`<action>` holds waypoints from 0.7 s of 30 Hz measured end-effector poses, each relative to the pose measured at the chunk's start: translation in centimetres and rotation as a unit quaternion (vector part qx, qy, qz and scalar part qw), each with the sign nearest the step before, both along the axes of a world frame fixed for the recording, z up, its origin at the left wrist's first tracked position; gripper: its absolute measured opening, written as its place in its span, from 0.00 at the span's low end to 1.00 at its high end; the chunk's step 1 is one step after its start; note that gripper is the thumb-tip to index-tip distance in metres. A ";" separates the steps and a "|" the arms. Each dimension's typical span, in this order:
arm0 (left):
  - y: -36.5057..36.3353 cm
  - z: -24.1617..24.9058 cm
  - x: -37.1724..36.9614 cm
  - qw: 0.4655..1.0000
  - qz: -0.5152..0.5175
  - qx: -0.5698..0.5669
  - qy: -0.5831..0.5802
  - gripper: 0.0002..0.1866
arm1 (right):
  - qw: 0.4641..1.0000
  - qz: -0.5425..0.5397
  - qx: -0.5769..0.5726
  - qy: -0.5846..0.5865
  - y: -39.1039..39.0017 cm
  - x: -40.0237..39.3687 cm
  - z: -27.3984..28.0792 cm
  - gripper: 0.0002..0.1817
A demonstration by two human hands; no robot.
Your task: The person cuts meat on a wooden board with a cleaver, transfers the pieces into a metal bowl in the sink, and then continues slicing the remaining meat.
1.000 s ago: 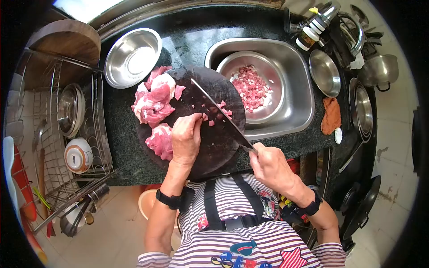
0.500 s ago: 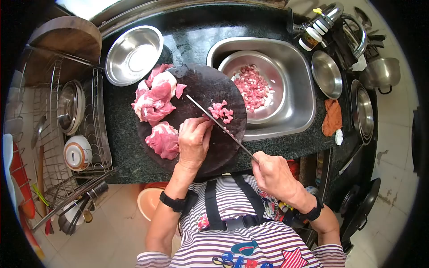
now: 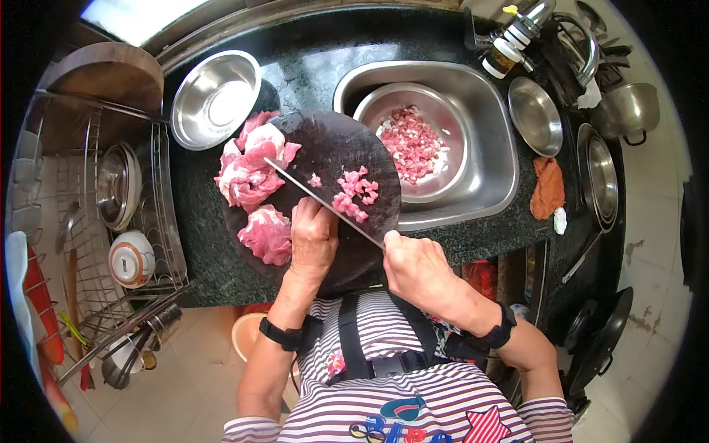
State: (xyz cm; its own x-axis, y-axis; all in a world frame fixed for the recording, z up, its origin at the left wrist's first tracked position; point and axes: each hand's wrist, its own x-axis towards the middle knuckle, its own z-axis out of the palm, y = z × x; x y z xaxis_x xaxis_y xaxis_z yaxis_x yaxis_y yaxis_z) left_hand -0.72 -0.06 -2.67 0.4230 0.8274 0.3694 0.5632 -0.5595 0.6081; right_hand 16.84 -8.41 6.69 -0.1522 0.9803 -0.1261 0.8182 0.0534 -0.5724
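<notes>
My right hand (image 3: 421,267) is closed around the handle of a knife (image 3: 317,197), its blade reaching up and left across the dark round cutting board (image 3: 362,140). Beside the blade's lower side, my left hand (image 3: 314,238) rests on the board with fingers curled down; whatever lies under the fingertips is hidden. Small diced meat (image 3: 356,192) lies on the board right of the blade, with one stray bit (image 3: 315,180) nearer it. To the left sit a big pile of raw meat (image 3: 255,170) and a separate chunk of meat (image 3: 266,235).
In the sink (image 3: 498,177) stands a steel bowl (image 3: 459,118) holding chopped meat (image 3: 411,145). Another steel bowl (image 3: 216,100) is behind the board. A dish rack (image 3: 166,207) borders the left; an orange cloth (image 3: 547,188) and steel pan (image 3: 535,117) lie right of the sink.
The knife and my right hand have moved left, so the tip now overlaps the big meat pile. More diced bits show right of the blade. My left hand stays nearly in place.
</notes>
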 end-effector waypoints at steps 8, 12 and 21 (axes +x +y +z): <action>-0.3 -0.1 0.1 0.998 0.053 0.014 -0.013 0.06 | 0.996 -0.046 -0.050 0.049 -2.8 2.5 0.8 0.04; -0.2 0.5 -0.1 0.993 0.083 -0.050 -0.064 0.08 | 0.996 -0.064 -0.005 0.057 -2.6 2.8 1.3 0.05; -0.8 2.0 -1.0 0.988 0.105 -0.089 -0.071 0.08 | 0.995 -0.061 -0.017 0.083 -2.1 1.1 1.0 0.05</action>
